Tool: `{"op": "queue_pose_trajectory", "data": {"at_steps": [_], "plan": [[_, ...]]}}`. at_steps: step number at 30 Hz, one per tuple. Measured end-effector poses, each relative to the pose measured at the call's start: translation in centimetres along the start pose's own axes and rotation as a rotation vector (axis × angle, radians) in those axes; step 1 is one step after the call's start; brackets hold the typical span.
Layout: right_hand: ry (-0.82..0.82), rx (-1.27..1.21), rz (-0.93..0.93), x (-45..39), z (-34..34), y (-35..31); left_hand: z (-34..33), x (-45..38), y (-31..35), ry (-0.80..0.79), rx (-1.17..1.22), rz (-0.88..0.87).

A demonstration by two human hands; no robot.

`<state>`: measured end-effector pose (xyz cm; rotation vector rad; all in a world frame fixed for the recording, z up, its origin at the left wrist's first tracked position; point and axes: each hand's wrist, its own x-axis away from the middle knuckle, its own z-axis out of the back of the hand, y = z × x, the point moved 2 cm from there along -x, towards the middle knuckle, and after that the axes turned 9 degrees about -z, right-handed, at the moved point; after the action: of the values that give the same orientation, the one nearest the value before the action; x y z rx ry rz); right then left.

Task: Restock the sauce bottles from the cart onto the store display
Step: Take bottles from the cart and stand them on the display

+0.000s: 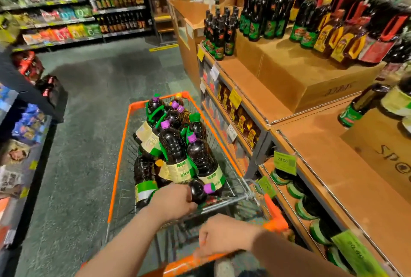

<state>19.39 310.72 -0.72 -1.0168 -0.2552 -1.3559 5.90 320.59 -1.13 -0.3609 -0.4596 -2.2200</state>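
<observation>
head view: dark sauce bottle (pixel 201 190) with purple cap, lying at near end of orange-rimmed cart (pixel 117 165), gripped by left hand (pixel 172 202); right hand (pixel 219 235) fingers curled round cart handle (pixel 213 256); display shelf (pixel 322 143) just right.

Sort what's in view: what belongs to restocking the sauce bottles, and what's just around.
Part of the job:
- cart
- sauce bottles in the cart
- bottle in the left hand's grip
- right hand on the cart handle
- display shelf

Just around:
- snack shelves
- cardboard box
- price tag
</observation>
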Motion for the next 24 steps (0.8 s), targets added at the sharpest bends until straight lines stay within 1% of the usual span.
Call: {"op": "queue_pose_trajectory", "data": {"at_steps": [2,3,5,7,10,15,17,19,24], "plan": [[0.177,-0.115,-0.008,-0.7,1.3,1.0,0.2,-1.9,-0.4,-0.01,-0.033,0.021],[0.282,-0.101,-0.004,-1.3,1.9,1.6,0.1,-2.7,-0.5,-0.03,-0.056,0.028],[0.429,-0.005,-0.002,-2.4,3.2,2.9,-0.2,-4.0,-0.7,-0.046,-0.114,0.033],[0.495,0.141,-0.02,-3.5,4.3,3.8,-0.6,-5.1,-1.0,-0.05,-0.173,0.024],[0.515,0.234,-0.084,-4.8,5.4,4.6,-2.0,-6.5,-1.4,-0.082,-0.244,0.013],[0.379,0.306,-0.301,-8.9,5.5,4.9,-4.3,-8.6,-2.0,-0.122,-0.335,-0.025],[0.354,0.365,-0.377,-10.3,5.2,4.8,-4.8,-9.2,-2.0,-0.132,-0.345,-0.054],[0.369,0.39,-0.4,-11.3,4.8,5.0,-5.3,-9.8,-1.9,-0.147,-0.345,-0.084],[0.408,0.364,-0.381,-12.5,4.4,5.1,-6.6,-11.7,-2.1,-0.234,-0.284,-0.123]]}}
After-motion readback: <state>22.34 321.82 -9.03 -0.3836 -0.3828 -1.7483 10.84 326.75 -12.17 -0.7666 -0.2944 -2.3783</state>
